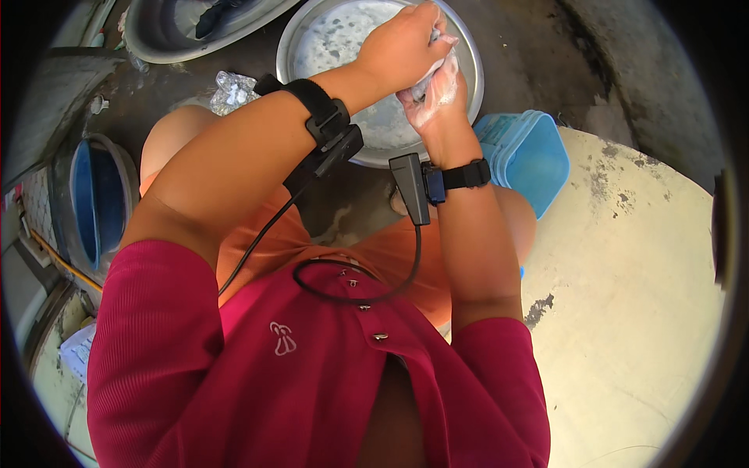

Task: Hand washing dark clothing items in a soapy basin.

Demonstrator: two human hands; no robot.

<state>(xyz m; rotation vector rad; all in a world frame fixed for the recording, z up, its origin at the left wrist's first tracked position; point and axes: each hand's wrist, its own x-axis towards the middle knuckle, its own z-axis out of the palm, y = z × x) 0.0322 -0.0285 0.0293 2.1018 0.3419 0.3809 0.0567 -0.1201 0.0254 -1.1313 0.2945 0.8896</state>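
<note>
Both my hands are together over the far right part of a round metal basin (477, 78). Cloudy, sudsy water (335, 47) fills its bottom. My left hand (402, 47) is closed, with its fingers curled toward the right hand. Just below it, my right hand (443, 95) is coated in white foam and also closed. Between them is a small, wet, light grey cloth (422, 86), bunched up and gripped by both hands. Most of the cloth is hidden by my fingers.
A larger metal basin (168, 57) with a dark cloth (211, 19) stands at far left. Near it lies a crumpled clear plastic bag (232, 92). A light blue bucket (538, 160) sits beside my right knee, against a pale worn slab (640, 265). Blue tubs (87, 203) stand at left.
</note>
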